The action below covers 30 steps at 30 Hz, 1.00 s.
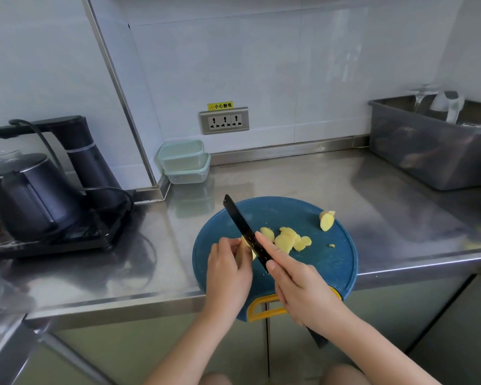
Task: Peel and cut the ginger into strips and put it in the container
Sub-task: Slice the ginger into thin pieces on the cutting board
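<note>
On the wall, a little above the middle of the frame, a small yellow label (220, 106) carries the words 小心触电. It sits just over a wall socket (224, 120) with three outlets. The black blade of the knife (245, 232) has rows of small pale marks, too small to read.

At the lower middle, the left hand (228, 270) curls its fingers around a peeled ginger piece (246, 247) and holds it on the blue cutting board (289, 209). The right hand (303, 290) grips the knife handle, with the index finger laid straight along the back of the blade. The blade is tilted and touches the held piece. Just right of the blade lies a heap of ginger slices (288, 240), and one more ginger chunk (326, 220) rests near the board's upper right rim. Two stacked containers (185, 162) with pale green lids stand in the corner of the steel counter (372, 204), well apart from the board.
</note>
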### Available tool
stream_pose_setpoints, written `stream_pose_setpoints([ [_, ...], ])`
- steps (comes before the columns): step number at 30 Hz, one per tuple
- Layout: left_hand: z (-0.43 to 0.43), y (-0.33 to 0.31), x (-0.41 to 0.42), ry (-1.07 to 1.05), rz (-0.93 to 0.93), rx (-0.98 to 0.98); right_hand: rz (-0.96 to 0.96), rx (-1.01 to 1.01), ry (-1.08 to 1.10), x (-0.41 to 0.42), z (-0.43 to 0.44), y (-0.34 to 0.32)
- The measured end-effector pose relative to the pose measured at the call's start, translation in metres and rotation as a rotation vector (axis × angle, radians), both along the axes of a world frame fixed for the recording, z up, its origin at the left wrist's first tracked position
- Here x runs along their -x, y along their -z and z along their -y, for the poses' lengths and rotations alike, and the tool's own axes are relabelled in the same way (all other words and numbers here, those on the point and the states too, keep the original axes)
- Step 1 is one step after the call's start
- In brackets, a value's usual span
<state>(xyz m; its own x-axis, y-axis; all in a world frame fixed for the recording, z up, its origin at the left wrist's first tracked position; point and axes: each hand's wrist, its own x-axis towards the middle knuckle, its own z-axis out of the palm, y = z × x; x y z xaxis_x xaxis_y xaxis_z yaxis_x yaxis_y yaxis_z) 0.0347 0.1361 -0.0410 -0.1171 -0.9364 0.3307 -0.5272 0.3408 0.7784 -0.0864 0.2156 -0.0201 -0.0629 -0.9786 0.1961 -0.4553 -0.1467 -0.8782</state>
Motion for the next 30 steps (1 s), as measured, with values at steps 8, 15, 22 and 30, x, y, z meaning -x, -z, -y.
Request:
stream_pose_setpoints([
  [8,-0.006,0.004,0.005,-0.001,0.12,0.192,0.107,-0.062,0.019,0.0,-0.009,-0.007],
  [15,-0.007,0.005,0.003,0.032,0.162,0.193,0.224,-0.101,0.043,0.02,-0.017,-0.024],
  [22,-0.008,0.001,0.004,0.04,0.0,0.01,-0.018,-0.23,0.081,0.024,-0.014,-0.037],
  [30,-0.011,0.007,0.012,-0.15,0.215,0.228,-0.405,-0.313,0.102,0.012,0.018,-0.039],
])
